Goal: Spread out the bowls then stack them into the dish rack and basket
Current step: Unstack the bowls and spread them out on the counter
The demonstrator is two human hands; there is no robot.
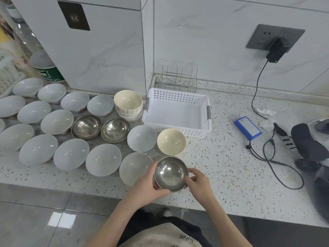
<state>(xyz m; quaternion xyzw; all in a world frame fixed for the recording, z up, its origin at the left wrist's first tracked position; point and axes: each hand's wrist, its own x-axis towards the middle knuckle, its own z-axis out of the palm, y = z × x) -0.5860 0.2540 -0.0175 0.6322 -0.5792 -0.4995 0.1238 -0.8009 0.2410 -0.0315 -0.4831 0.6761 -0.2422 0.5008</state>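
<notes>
Near the front edge of the desk (222, 157), the left hand (146, 186) and right hand (198, 184) each have their grip curled on the rim of a steel bowl (170, 174), probably light, rigid, slick-walled and best taken by its rim.

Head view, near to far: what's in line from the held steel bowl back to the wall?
Steel bowl gripped by left hand and right hand → cream bowl → white basket → wire dish rack.
</notes>
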